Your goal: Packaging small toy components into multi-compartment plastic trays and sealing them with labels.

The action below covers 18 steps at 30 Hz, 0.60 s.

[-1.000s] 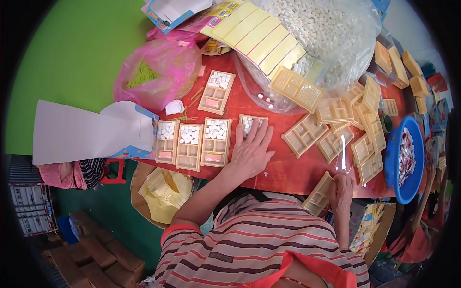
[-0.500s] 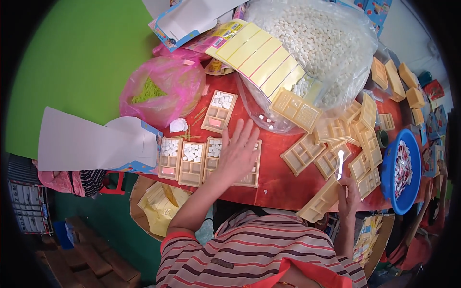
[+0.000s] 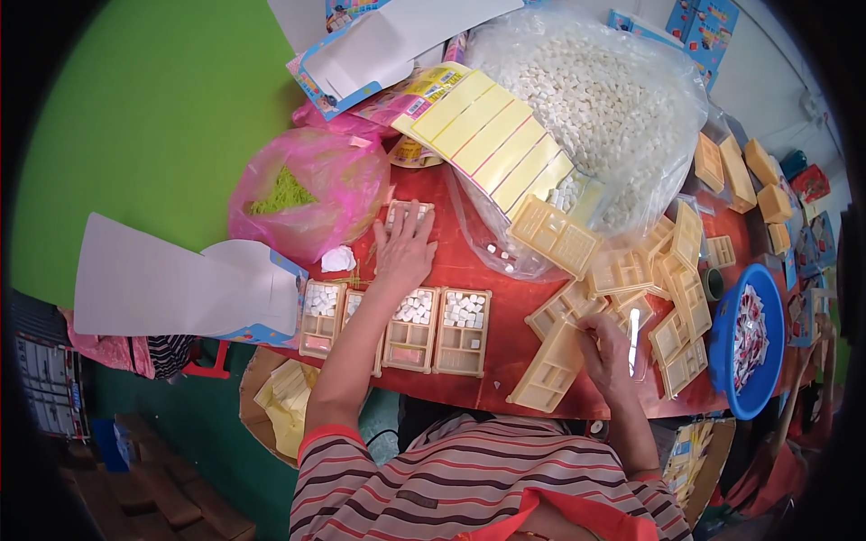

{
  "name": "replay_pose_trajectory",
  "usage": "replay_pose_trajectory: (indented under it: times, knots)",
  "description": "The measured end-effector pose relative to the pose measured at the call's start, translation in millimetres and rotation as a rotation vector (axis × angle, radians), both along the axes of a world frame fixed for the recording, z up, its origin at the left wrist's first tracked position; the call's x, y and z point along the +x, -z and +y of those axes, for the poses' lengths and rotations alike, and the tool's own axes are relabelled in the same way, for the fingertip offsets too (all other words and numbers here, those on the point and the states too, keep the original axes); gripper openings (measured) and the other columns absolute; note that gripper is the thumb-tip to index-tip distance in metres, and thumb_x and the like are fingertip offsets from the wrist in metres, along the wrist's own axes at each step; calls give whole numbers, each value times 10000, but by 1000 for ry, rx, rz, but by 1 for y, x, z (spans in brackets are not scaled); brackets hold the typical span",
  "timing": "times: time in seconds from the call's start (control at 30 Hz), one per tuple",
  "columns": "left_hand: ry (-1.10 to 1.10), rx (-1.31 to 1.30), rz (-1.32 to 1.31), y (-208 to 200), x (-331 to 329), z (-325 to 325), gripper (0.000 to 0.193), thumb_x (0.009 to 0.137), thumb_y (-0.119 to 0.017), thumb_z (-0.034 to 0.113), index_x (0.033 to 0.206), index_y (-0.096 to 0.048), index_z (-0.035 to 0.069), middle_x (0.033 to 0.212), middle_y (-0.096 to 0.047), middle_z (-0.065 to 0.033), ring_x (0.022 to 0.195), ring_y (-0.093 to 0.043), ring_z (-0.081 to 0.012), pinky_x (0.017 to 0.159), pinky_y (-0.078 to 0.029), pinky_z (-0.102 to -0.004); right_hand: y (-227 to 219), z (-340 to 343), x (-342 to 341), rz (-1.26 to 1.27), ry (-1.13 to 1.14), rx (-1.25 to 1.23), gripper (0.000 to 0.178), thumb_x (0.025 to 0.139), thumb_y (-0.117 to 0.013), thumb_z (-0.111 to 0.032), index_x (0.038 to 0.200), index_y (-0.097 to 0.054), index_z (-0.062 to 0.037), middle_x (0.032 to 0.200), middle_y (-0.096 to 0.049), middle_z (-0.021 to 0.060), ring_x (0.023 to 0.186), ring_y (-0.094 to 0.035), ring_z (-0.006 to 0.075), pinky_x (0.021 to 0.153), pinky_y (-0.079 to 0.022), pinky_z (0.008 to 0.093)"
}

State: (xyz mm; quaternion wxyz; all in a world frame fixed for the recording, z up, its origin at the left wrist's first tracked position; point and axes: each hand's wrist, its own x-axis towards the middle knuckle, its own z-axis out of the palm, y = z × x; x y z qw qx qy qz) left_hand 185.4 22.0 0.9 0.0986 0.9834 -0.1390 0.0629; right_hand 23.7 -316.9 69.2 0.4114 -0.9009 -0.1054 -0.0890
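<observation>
- The left hand [image 3: 403, 248] lies flat, fingers spread and released, palm down on a cream compartment tray [image 3: 403, 216] at the far side of the red tabletop [image 3: 505, 270]. It pins or slides the tray under the palm and grips nothing.
- Nearer the person's body, a row of filled trays [image 3: 410, 316] stands side by side and touching, their compartments holding small white blocks. Packed that close, they form one tidy bank and leave the middle of the tabletop open.
- The right hand [image 3: 606, 350] has its fingers curled on the upper end of an empty tray [image 3: 550, 365]. This tray lies tilted near the front edge, just beside the loose heap of empty trays [image 3: 658, 279]. The thumb is hidden, so how firm the hold is can't quite be told.
- The heap sits on the right, within easy reach of that hand.
- A big clear bag of white blocks [image 3: 613, 117] slumps at the back, its mouth towards the trays, with a yellow sheet [image 3: 492, 135] leaning across it.
- A pink bag [image 3: 307, 194] holding something green rests at the left rear, beside white card sheets [image 3: 180, 288] that overhang the tabletop's edge.
- A blue bowl [image 3: 753, 397] of red-and-white pieces sits at the far right, away from both hands.
</observation>
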Motion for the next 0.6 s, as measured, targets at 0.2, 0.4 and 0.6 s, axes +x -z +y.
replay_pose_trajectory:
  times: [0.2, 0.4, 0.6]
  knots:
    - [88, -99, -89, -49, -34, -30, 694, 922, -625, 283, 1521, -350, 66, 1594, -269, -203, 1498, -198, -375, 1162, -185, -606, -16, 14, 47, -107, 24, 13, 130, 888, -610, 37, 1010, -586, 0, 873, -628, 137, 793, -655, 256, 716, -518, 320]
    - [295, -1557, 984, -83, -64, -106, 722, 937, -546, 101, 1567, -200, 25, 1480, -442, -170, 1388, -419, -247, 1156, -303, -369, -31, 31, 125, -250, -12, 20, 113, 905, -621, -16, 1013, -589, -6, 890, -630, 149, 799, -660, 282, 700, -514, 347]
    - [98, -1926, 865, -90, -9, -133, 632, 855, -541, -41, 1462, -376, 10, 1295, -589, -148, 1125, -637, -242, 955, -537, -361, -46, 8, 205, 179, -207, 337, 332, 974, -601, -240, 1213, -612, -9, 1076, -662, 120, 1049, -619, 207, 913, -486, 321]
